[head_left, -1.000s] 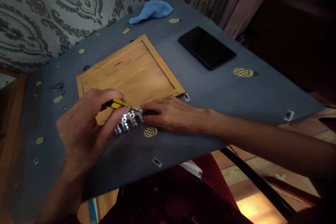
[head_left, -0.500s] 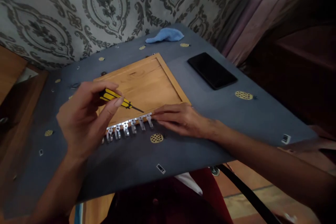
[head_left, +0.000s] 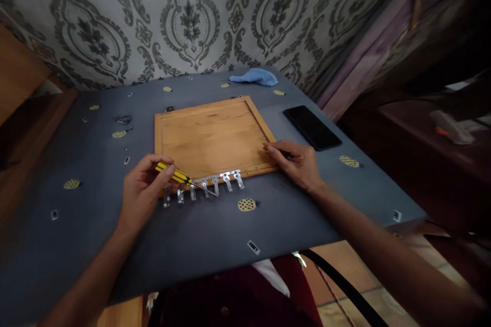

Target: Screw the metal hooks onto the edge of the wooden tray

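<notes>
My left hand is closed round the yellow and black handle of a screwdriver. Its thin shaft points right and down, across a silvery metal strip with several hooks. That strip lies along the near edge of a framed wooden panel, its hooks reaching past the edge over the table. Over the panel's right side, my right hand has thumb and fingertips pinched together; what they hold, if anything, is too small to make out. Small dark holes show in the near frame edge, right of the strip.
A black phone lies right of the panel on the grey-blue patterned tablecloth. Behind are a blue cloth and the patterned wall covering. A small dark metal object rests to the left.
My right hand has left the strip's right end and moved right, over the panel's side. The screwdriver's tip has swung lower, across the hooks. The camera view has shifted.
</notes>
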`<action>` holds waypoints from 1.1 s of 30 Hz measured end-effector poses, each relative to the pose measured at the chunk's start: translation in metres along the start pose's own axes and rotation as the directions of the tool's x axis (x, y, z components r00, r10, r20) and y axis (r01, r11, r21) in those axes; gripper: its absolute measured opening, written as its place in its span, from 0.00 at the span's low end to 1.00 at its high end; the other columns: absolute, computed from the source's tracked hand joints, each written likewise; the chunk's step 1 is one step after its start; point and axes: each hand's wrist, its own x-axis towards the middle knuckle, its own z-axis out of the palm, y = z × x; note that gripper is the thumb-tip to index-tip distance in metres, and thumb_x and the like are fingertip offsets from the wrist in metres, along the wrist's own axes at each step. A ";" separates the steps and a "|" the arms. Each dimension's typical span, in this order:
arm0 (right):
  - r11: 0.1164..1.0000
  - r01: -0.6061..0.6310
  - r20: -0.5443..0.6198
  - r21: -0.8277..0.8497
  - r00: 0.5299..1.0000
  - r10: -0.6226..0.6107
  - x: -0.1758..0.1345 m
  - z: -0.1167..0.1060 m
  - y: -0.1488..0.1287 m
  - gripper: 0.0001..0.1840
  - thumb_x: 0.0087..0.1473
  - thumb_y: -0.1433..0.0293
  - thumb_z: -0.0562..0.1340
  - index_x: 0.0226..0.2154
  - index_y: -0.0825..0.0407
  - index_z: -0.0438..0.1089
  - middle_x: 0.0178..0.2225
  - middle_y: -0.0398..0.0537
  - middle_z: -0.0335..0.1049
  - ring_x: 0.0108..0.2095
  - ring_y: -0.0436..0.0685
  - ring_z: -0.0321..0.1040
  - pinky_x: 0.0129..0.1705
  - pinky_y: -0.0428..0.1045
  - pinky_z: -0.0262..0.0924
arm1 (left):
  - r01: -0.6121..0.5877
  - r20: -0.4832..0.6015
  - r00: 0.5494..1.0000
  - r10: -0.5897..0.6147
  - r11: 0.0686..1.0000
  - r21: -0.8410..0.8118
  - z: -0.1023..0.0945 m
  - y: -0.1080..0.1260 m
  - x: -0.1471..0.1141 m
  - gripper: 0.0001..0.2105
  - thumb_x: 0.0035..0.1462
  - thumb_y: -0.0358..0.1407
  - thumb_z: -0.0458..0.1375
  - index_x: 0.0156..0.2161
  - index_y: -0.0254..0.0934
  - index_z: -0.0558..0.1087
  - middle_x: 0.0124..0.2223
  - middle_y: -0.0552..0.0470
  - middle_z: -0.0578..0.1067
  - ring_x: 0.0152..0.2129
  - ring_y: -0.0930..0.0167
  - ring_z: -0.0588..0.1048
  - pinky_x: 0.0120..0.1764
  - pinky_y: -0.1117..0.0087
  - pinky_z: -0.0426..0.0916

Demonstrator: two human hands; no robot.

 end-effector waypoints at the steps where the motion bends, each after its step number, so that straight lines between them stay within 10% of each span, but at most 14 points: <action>1: 1.000 -0.024 -0.025 -0.007 0.999 0.024 0.000 0.000 0.001 0.20 0.58 0.51 0.62 0.33 0.48 0.80 0.33 0.50 0.81 0.32 0.60 0.77 0.34 0.52 0.69 | -0.018 0.005 1.000 0.018 1.000 0.025 -0.002 -0.002 -0.002 0.12 0.54 0.43 0.65 0.38 0.38 0.74 0.30 0.56 0.76 0.22 0.74 0.77 0.24 0.76 0.73; 5: 0.992 -0.127 -0.123 -0.009 0.985 0.125 0.001 -0.003 0.004 0.24 0.56 0.48 0.62 0.33 0.51 0.79 0.25 0.49 0.77 0.24 0.56 0.72 0.26 0.50 0.64 | -0.263 0.101 0.964 0.246 0.937 0.230 -0.010 -0.004 -0.011 0.05 0.60 0.37 0.61 0.39 0.39 0.74 0.33 0.56 0.77 0.25 0.75 0.78 0.28 0.77 0.72; 9: 0.976 -0.216 -0.181 0.036 0.959 0.219 0.004 -0.005 0.009 0.23 0.55 0.49 0.64 0.33 0.51 0.79 0.19 0.45 0.72 0.19 0.52 0.65 0.22 0.47 0.59 | -0.576 0.253 0.817 0.518 0.716 0.393 -0.013 -0.003 -0.016 0.03 0.64 0.34 0.59 0.42 0.38 0.74 0.35 0.55 0.78 0.31 0.75 0.78 0.34 0.77 0.71; 15: 0.953 -0.278 -0.199 0.123 0.934 0.298 0.006 -0.005 0.013 0.20 0.51 0.50 0.66 0.31 0.51 0.80 0.20 0.45 0.72 0.18 0.49 0.60 0.21 0.46 0.55 | -0.680 0.336 0.733 0.591 0.641 0.355 -0.010 -0.002 -0.021 0.04 0.66 0.33 0.57 0.43 0.35 0.71 0.36 0.53 0.77 0.34 0.75 0.77 0.39 0.77 0.71; 26: 0.933 -0.314 -0.204 0.175 0.916 0.346 0.007 -0.007 0.015 0.20 0.49 0.51 0.67 0.30 0.51 0.80 0.21 0.45 0.73 0.18 0.49 0.59 0.20 0.47 0.54 | -0.673 0.398 0.731 0.554 0.679 0.292 -0.007 -0.007 -0.022 0.03 0.66 0.33 0.56 0.43 0.37 0.71 0.36 0.53 0.77 0.35 0.75 0.77 0.38 0.75 0.72; 33: 0.945 -0.302 -0.189 0.126 0.928 0.322 0.009 -0.008 0.012 0.23 0.50 0.49 0.66 0.31 0.53 0.79 0.18 0.44 0.70 0.17 0.49 0.60 0.21 0.46 0.55 | -0.526 0.358 0.820 0.446 0.833 0.168 -0.007 0.001 -0.021 0.02 0.63 0.31 0.59 0.38 0.40 0.74 0.35 0.54 0.78 0.34 0.74 0.78 0.37 0.75 0.73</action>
